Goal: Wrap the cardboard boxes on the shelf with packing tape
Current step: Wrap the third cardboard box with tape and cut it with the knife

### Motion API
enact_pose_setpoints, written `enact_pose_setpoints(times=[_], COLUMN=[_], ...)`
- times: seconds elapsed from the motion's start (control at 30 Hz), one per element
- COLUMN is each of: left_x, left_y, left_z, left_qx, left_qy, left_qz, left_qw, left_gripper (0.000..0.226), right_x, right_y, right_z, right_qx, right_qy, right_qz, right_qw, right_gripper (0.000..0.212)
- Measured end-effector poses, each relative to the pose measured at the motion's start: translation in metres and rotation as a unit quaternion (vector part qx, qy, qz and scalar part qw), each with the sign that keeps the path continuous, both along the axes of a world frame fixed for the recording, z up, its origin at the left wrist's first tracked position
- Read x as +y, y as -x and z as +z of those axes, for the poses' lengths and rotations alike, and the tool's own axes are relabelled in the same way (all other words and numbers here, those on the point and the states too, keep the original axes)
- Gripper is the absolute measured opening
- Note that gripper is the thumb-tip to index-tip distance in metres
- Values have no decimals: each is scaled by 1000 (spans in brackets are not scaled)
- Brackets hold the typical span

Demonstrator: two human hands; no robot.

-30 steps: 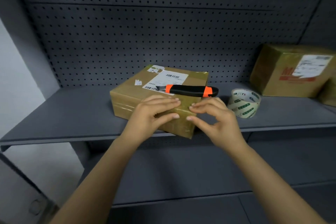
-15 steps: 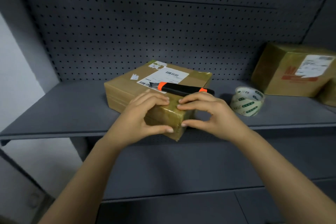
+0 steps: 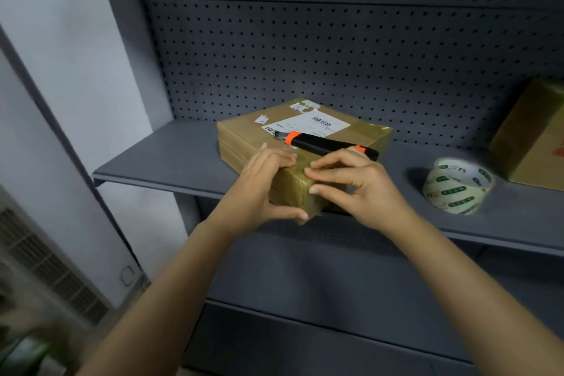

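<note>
Head view. The left hand grips the near corner of a flat cardboard box, fingers curled over the top edge and thumb laid along the lower edge. The right hand holds the same corner from the other side, fingers bent over the top edge and thumb pressed to the side face. The fingertips of the two hands nearly meet on the corner.

The box lies on a grey shelf, turned at an angle so that the held corner juts past the front edge. Its brown surface is glossy with clear tape, and a white label with barcodes is stuck on top. A utility knife with a black body and orange ends rests across the top, just behind the fingers.

A roll of tape, clear with green print, sits tilted on the shelf to the right, apart from the box. A second box, taller and also brown, stands at the far right edge.

A dark perforated panel backs the shelf, and a lower shelf lies beneath. A pale wall and a slatted vent lie to the left.
</note>
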State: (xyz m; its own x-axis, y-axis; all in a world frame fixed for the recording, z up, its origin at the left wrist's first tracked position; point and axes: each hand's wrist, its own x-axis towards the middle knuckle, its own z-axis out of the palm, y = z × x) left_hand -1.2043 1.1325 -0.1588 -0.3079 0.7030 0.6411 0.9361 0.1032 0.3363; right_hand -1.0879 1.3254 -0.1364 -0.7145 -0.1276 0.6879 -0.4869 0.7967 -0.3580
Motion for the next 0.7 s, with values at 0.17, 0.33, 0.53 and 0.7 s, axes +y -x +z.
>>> enact_pose_setpoints(times=[0.17, 0.33, 0.53, 0.7], left_x=[-5, -9, 0, 15], left_y=[-17, -42, -63, -71], left_z=[6, -13, -37, -50], left_qx=[-48, -87, -206, -228], left_qy=[8, -38, -141, -186], left_qz=[17, 91, 142, 160], left_qw=[999, 991, 958, 942], left_gripper=[85, 89, 80, 69], right_x=[8, 8, 1, 3], right_y=[0, 0, 10, 14], right_z=[3, 4, -5, -7], right_qx=[-8, 4, 12, -10], right_qy=[-52, -44, -73, -95], right_qz=[25, 27, 24, 30], right_qw=[998, 999, 997, 995], right_gripper=[37, 40, 36, 35])
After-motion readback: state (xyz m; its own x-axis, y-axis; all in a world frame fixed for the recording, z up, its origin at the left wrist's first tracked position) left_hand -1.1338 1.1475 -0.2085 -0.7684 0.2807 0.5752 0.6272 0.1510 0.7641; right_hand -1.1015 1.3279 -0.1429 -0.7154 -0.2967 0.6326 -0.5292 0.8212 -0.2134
